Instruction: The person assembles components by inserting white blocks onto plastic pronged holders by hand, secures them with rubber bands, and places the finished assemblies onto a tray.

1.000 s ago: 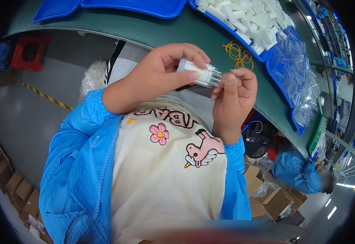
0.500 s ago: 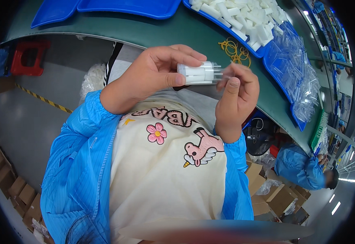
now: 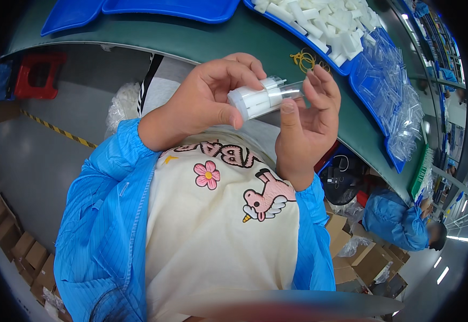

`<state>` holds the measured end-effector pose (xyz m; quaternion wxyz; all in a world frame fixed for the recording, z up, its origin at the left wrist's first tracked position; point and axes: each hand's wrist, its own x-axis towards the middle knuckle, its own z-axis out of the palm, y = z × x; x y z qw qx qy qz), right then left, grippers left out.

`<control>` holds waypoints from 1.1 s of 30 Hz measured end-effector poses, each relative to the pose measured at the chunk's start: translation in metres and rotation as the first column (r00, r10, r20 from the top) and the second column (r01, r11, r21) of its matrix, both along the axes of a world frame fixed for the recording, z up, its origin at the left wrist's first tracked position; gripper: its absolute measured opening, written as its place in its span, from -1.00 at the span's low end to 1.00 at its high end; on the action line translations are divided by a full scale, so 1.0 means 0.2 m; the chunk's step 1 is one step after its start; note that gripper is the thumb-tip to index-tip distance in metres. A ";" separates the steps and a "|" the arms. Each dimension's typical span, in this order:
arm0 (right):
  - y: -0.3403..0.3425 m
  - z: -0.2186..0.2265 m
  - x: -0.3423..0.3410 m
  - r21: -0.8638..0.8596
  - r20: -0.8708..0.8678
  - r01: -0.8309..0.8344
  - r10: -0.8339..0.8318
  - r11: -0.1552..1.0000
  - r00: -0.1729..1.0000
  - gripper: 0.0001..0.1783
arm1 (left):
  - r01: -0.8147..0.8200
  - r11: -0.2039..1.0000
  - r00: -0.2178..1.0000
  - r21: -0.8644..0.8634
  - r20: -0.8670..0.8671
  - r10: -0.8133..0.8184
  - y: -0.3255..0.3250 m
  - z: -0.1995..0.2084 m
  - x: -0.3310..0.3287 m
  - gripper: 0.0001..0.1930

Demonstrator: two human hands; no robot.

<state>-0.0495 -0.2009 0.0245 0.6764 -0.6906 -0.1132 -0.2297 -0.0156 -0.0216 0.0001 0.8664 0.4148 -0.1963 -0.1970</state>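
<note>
My left hand [image 3: 204, 96] is closed around a short bundle of white plastic pieces [image 3: 263, 97] with a round translucent end. Narrow rods stick out of the bundle's right side. A clear plastic tube [image 3: 293, 92] shows at that right side, running along part of the bundle. My right hand [image 3: 312, 115] has its thumb and curled fingers at the tube's free end, thumb against the clear wall. How far the tube reaches over the white pieces is hard to make out through the glare.
Beyond my hands, yellow rubber bands [image 3: 305, 59] lie on the green table [image 3: 191, 40]. One blue tray [image 3: 293, 28] holds white blocks; another [image 3: 371, 115] holds clear plastic pieces. Further blue trays [image 3: 169, 12] stand at the far left. A person [image 3: 395, 220] in blue works at the right.
The bundle has tilted, its right end rising. My right hand's fingers have risen and opened somewhat, and the clear tube now shows distinctly at the bundle's right end.
</note>
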 end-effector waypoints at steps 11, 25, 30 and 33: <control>0.06 -0.03 0.01 -0.054 0.062 -0.146 0.149 0.988 0.987 -0.56 | 0.018 0.994 0.998 -0.105 0.059 -0.011 0.02 0.00 0.00 -0.45; 0.03 0.00 0.02 0.072 -0.067 -0.179 0.184 0.981 0.981 -0.68 | -0.027 0.998 0.992 -0.060 -0.129 0.019 -0.02 0.02 0.00 -0.42; 0.04 0.00 0.02 0.111 -0.098 -0.171 0.182 0.979 0.978 -0.68 | -0.072 0.995 0.994 -0.070 -0.082 0.066 -0.04 0.02 0.00 -0.43; 0.08 0.00 0.02 0.082 -0.021 -0.151 0.153 0.985 0.988 -0.66 | -0.117 0.992 0.993 -0.054 -0.029 0.116 -0.04 0.01 0.00 -0.41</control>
